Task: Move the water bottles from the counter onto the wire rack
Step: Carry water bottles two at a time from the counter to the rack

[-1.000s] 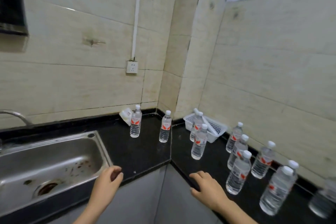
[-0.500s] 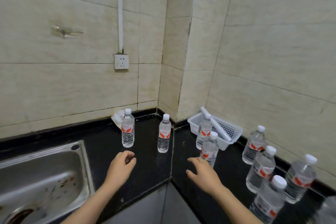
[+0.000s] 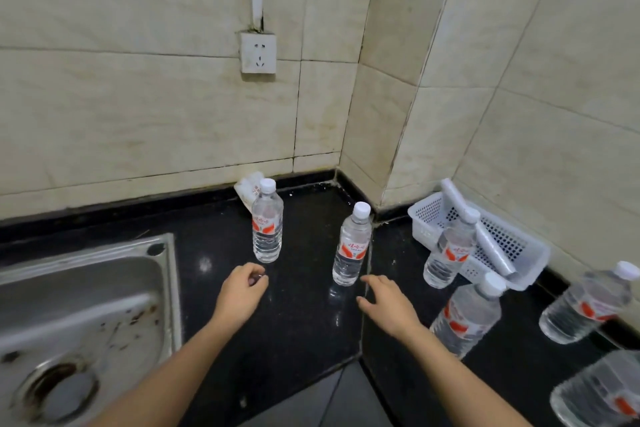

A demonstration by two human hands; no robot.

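Note:
Several clear water bottles with white caps and red labels stand on the black counter (image 3: pixel 304 319). One bottle (image 3: pixel 266 222) stands just beyond my left hand (image 3: pixel 240 291), whose fingers are loosely curled and hold nothing. A second bottle (image 3: pixel 351 246) stands right in front of my right hand (image 3: pixel 388 305), whose fingers are spread and empty, a little short of it. More bottles stand to the right: one (image 3: pixel 448 250) by the basket, one (image 3: pixel 465 315) beside my right forearm, and another (image 3: pixel 588 305) further right. No wire rack is in view.
A steel sink (image 3: pixel 79 315) fills the lower left. A white plastic basket (image 3: pixel 519 267) holding a white roll sits against the right wall. A small white packet (image 3: pixel 247 189) leans at the back wall. A wall socket (image 3: pixel 258 52) hangs above the counter.
Both hands have reached forward over the counter toward the two nearest bottles, and the view has moved closer and tilted down into the corner.

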